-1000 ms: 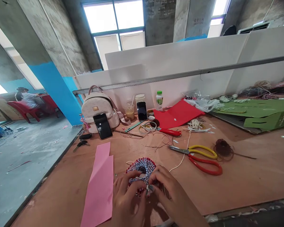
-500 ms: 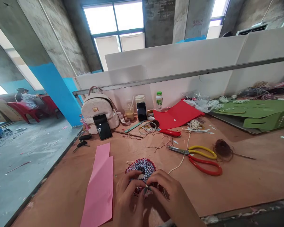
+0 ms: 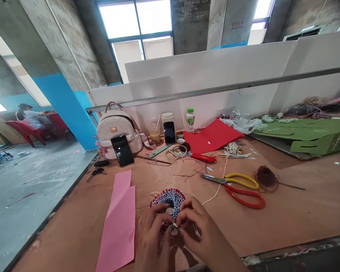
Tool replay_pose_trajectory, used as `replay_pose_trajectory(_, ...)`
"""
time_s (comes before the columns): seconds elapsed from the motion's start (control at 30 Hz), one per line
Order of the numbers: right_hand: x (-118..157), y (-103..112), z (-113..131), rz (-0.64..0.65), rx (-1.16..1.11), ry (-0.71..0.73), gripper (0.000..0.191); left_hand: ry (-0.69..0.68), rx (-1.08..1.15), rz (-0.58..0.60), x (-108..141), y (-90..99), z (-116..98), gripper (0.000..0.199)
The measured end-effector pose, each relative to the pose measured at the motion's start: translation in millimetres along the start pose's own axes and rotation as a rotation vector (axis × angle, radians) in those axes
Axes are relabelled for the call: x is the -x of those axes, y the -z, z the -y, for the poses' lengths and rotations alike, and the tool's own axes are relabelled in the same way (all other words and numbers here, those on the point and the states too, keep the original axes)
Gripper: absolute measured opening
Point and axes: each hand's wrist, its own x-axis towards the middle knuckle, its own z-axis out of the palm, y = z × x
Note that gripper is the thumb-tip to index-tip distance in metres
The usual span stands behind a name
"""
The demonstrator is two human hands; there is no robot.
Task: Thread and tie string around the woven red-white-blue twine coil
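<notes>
Navy-and-red braided cord disc (image 3: pixel 169 200): held just above the tan wooden tabletop (image 3: pixel 286 215), between both hands.
Left hand (image 3: pixel 150 236): grip clamped on the disc's lower edge.
Right hand (image 3: pixel 197 226): grip pinched closed on the same edge.
Pink paper sheet (image 3: pixel 117 223): just left of the hands.
Yellow-and-red-handled steel scissors (image 3: pixel 226 181): lying to the right.

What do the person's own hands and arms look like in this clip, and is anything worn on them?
The left hand and right hand are bare, with no gloves, and no ring, watch or bracelet shows. The right forearm is bare too, with no sleeve in view.
</notes>
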Motion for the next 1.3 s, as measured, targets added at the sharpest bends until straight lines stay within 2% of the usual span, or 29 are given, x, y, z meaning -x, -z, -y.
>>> replay_pose_trajectory(0.17,-1,-3,-5,0.011,-0.010,-0.001,0.033,-0.037,-0.039,-0.006,2,-2.4,3,0.024)
replay_pose_trajectory(0.27,-1,-4,-7,0.021,0.003,-0.010,0.032,-0.107,-0.107,-0.037,2,-0.3,4,0.022)
replay_pose_trajectory(0.47,0,-1,-4,0.052,0.042,-0.013,0.034,-0.478,-0.391,-0.145,-6,12.8,0,0.024)
replay_pose_trajectory(0.53,0,-1,-3,0.059,0.042,-0.010,0.034,-0.537,-0.459,-0.164,-8,14.7,-3,0.022)
replay_pose_trajectory(0.73,1,-1,-1,0.060,0.062,-0.031,0.035,-0.477,-0.397,-0.282,-3,9.2,-8,0.018)
replay_pose_trajectory(0.97,0,-2,-2,0.057,0.063,-0.033,0.035,-0.453,-0.427,-0.212,-3,12.7,-7,0.017)
replay_pose_trajectory(1.1,0,-1,2,0.068,0.071,-0.057,0.034,-0.470,-0.445,-0.133,-4,15.6,-7,0.025)
replay_pose_trajectory(1.3,1,1,3,0.071,0.082,-0.045,0.034,-0.435,-0.407,-0.138,-4,15.0,-4,0.024)
